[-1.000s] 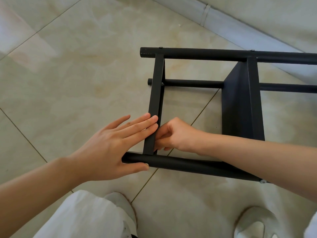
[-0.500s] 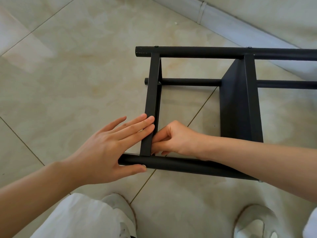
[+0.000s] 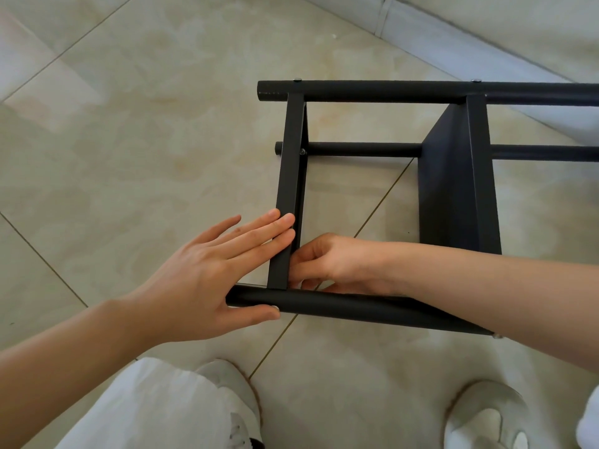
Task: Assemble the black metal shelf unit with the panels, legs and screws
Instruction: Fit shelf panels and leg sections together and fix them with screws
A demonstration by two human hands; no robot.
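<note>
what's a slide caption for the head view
Left hand steadies shelf panel while right hand works at its leg joint.

No text, label, brand, number or sign can be read anywhere in the view.
</note>
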